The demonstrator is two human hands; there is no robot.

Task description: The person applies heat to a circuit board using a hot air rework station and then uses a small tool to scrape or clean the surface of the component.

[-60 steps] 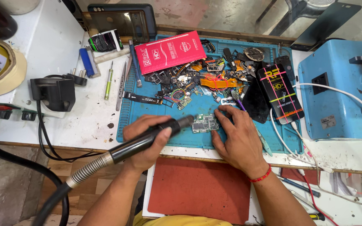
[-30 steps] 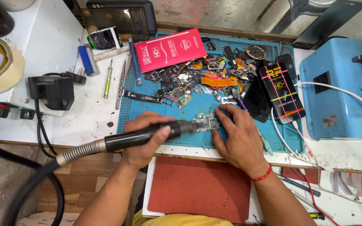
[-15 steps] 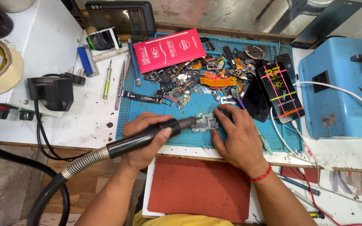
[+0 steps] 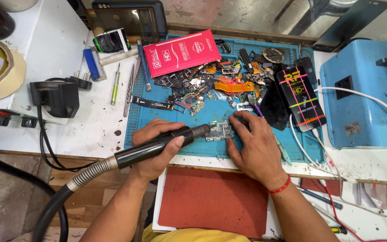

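A small green circuit board (image 4: 221, 131) lies on the blue work mat (image 4: 256, 148) near its front edge. My left hand (image 4: 155, 150) grips a black hot-air wand (image 4: 157, 145) with a ribbed metal hose; the nozzle tip points at the board's left edge. Fingers of my right hand (image 4: 252, 148) press down on the right side of the board, pinning it flat. A red thread band is on that wrist.
A heap of small phone parts and flex cables (image 4: 216, 87) covers the back of the mat, with a red flat packet (image 4: 180, 51) and a black banded box (image 4: 300, 96). A blue machine (image 4: 363, 103) stands right. Tweezers and a green screwdriver (image 4: 115, 85) lie left. A red pad (image 4: 213, 199) sits below.
The wand's hose has swung slightly while its tip stays at the board. My right hand keeps its hold on the board.
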